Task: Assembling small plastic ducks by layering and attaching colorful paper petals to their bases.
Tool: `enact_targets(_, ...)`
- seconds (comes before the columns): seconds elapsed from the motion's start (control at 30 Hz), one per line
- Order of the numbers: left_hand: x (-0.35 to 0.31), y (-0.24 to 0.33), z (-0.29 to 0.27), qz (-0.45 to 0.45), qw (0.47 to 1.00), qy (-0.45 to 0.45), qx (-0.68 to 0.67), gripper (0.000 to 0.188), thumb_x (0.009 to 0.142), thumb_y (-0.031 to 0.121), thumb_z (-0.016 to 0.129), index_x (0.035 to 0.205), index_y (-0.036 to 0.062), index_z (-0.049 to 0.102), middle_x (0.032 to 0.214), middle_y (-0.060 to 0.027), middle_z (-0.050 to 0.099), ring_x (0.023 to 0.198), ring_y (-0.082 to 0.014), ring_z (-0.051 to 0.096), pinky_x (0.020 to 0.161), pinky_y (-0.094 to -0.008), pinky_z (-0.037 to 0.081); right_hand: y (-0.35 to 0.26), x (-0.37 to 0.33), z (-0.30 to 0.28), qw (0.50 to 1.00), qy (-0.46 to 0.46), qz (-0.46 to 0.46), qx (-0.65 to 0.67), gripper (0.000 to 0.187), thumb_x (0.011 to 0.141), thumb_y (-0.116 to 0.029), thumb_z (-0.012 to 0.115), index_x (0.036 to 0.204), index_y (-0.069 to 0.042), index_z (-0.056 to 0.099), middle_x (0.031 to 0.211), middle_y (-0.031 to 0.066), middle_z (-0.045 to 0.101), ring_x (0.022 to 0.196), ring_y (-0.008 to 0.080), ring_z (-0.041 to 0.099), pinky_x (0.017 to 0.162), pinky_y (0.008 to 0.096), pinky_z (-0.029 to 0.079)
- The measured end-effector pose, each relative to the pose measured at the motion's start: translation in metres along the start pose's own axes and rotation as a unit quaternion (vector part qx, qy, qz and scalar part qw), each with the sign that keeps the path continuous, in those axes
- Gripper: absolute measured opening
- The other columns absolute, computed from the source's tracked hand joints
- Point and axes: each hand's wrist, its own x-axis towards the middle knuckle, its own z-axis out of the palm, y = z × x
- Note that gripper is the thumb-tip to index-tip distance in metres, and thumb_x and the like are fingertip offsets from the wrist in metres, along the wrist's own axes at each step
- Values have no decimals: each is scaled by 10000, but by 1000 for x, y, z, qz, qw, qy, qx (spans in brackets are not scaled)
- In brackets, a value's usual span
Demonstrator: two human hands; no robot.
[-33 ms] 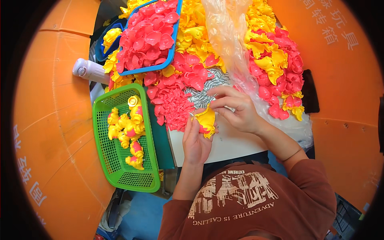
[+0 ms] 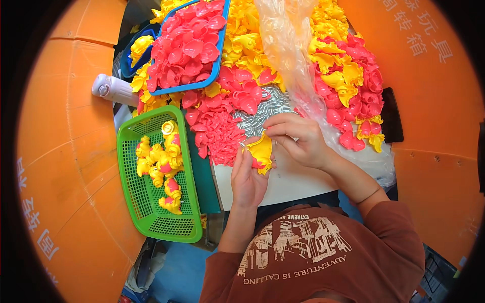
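My left hand (image 2: pixel 247 182) grips a yellow plastic toy shell (image 2: pixel 260 149) with a pinkish-red patch on its lower part. The fingers wrap round its underside and the thumb lies along its left edge. Over the shell's upper end, my right hand (image 2: pixel 301 139) has thumb and fingertips pinched together. Whatever sits between those fingertips is too small or hidden to make out. Just beyond both hands lies a spread of small silver metal pins (image 2: pixel 275 103). A heap of small pinkish-red plastic pieces (image 2: pixel 222 129) is left of the pins.
At left, a green basket (image 2: pixel 194 202) holds several yellow-and-red toy figures (image 2: pixel 164 164). A blue tray (image 2: pixel 221 55) of red shells stands behind, near a lilac bottle (image 2: pixel 113 89). Clear plastic sheeting (image 2: pixel 288 45), mixed shells (image 2: pixel 348 83), a dark flat object (image 2: pixel 392 116) and orange panels (image 2: pixel 439 177) flank the right.
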Motion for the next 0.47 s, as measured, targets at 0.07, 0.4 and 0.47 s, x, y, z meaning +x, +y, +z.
enact_targets(0.07,0,0,1,-2,1000,0,5,338,980,258,354,1236,43,404,1118,-118,515,925,-198,535,768,-344,463,-2,0,-3,991,6,-61,-121,197,731,34,661,924,7,633,899,115,625,836,231,621,712,313,497)
enact_targets(0.4,0,-1,-3,-2,1000,-7,-2,347,977,247,363,1253,37,389,1119,-112,514,941,-209,538,772,-345,465,-4,5,-2,985,-25,-123,-119,284,727,-32,673,1001,-5,600,891,112,620,855,276,607,723,344,494)
enact_targets(0.47,0,-1,-3,1,1000,-15,-9,360,975,257,372,1273,54,376,1123,-102,515,970,-210,531,782,-345,462,-5,6,-1,965,-75,-196,-159,223,767,-9,645,986,-29,608,940,104,634,863,308,612,734,347,503)
